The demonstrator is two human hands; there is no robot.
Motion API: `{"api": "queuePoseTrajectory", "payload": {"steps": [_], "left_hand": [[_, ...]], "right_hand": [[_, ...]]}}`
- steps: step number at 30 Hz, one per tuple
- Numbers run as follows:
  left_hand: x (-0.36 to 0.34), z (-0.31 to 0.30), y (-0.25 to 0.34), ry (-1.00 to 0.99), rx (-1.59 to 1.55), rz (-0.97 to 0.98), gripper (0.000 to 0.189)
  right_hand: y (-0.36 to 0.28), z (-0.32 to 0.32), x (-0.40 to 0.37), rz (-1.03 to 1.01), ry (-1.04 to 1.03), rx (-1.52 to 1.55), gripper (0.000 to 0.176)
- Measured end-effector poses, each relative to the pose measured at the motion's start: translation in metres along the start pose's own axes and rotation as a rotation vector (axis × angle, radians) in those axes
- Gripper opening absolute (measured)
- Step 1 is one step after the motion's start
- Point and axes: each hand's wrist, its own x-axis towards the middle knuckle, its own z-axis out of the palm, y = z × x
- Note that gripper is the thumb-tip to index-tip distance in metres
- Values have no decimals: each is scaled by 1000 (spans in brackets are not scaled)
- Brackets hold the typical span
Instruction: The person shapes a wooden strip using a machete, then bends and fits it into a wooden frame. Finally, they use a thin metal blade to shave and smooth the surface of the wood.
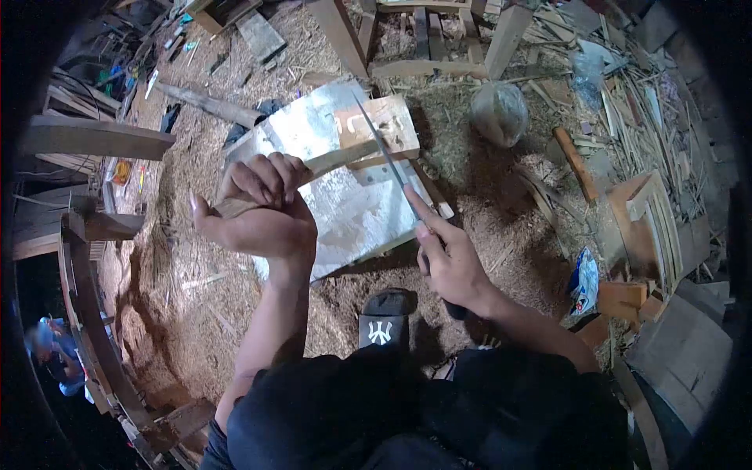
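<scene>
My left hand (262, 207) is closed, palm turned up, around a curved strip of wood (341, 159) that sticks out to the right. The strip's far end lies by a wooden block (399, 125), which rests on a white, worn board (345, 219). In my right hand (454, 262) is a long, tapered metal file (376, 133), gripped with the index finger stretched along it. Its narrow tip points up and away, crossing over the block and the end of the strip in this view. My right palm hides the file's rear part.
Sawdust and shavings cover the floor (313, 337). Wooden frame legs (341, 35) stand at the back, and a curved wooden frame (82, 298) at left. A plastic bag (499, 113), a wood stick (574, 164) and offcuts (623, 298) lie at right. A sandalled foot (384, 321) is below.
</scene>
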Motion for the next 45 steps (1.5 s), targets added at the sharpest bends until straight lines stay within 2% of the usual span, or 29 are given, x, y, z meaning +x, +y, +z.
{"api": "queuePoseTrajectory", "payload": {"steps": [2,4,5,6,9,10,12,13,14,16,18,20,21,22,25,26,28,29,30,32,34,36,37,38,40,45], "left_hand": [[-4,-3,0,-12,21,2,66],[-3,-2,-2,-30,2,16,66],[-4,-4,-2,-25,6,13,66],[-3,-5,-2,-35,-16,7,66],[-5,-4,-1,-26,-25,0,66],[-4,-2,-1,-3,-8,-8,66],[-2,0,-2,-26,7,15,66],[-6,-2,-2,-39,32,27,66],[-5,-3,-3,-37,35,26,66],[-4,-5,-3,-36,-6,15,66],[-5,-4,-2,-17,4,7,66],[-3,1,-1,-14,3,0,66],[-2,2,-1,-26,6,5,66],[-4,0,-1,-22,16,6,66],[-2,-5,-4,-44,-1,23,66],[-3,-7,-3,-37,-13,22,66],[-2,-8,-3,-65,-20,19,66],[-3,-8,-2,-40,-10,20,66],[-2,-6,-3,-19,0,19,67],[1,-1,-4,-38,-7,28,67],[-5,-4,-3,-39,9,18,67],[-5,-5,-2,-46,1,16,67],[-5,-5,-1,-53,0,3,68],[-6,-4,-1,-53,-4,6,68],[-4,0,0,-22,49,-3,66],[8,-23,-1,33,-91,-51,62]], "right_hand": [[-14,-4,-3,72,-26,49,52],[-14,-6,-3,-297,50,49,53],[-15,-6,-5,-393,56,81,52],[-11,-4,-4,-390,53,82,52],[7,1,6,-11,-33,-163,52],[6,0,5,-17,-24,-165,52],[-1,-2,1,-21,-2,117,49],[-2,-4,0,-105,17,60,50],[-4,-4,-1,-104,14,62,50],[-6,-3,-3,-512,71,166,50],[25,0,1,-593,84,47,50],[35,4,4,-154,14,-95,50],[6,1,-2,8,1,32,50],[-1,-2,-1,11,-1,30,50],[-13,-4,-4,-322,82,214,48],[-3,-2,-3,-317,78,218,48],[19,1,2,-372,62,-91,49],[20,4,4,-58,-21,6,52],[14,2,3,-63,-12,4,52],[-3,-3,-1,67,31,56,52],[-10,-5,-4,-2,58,57,51],[-10,-8,-9,-301,21,143,50],[7,-4,-5,-386,35,-16,50],[18,-1,-3,-390,34,-20,50],[19,8,0,-103,30,-89,49],[-2,-1,-8,67,7,207,50]]}}
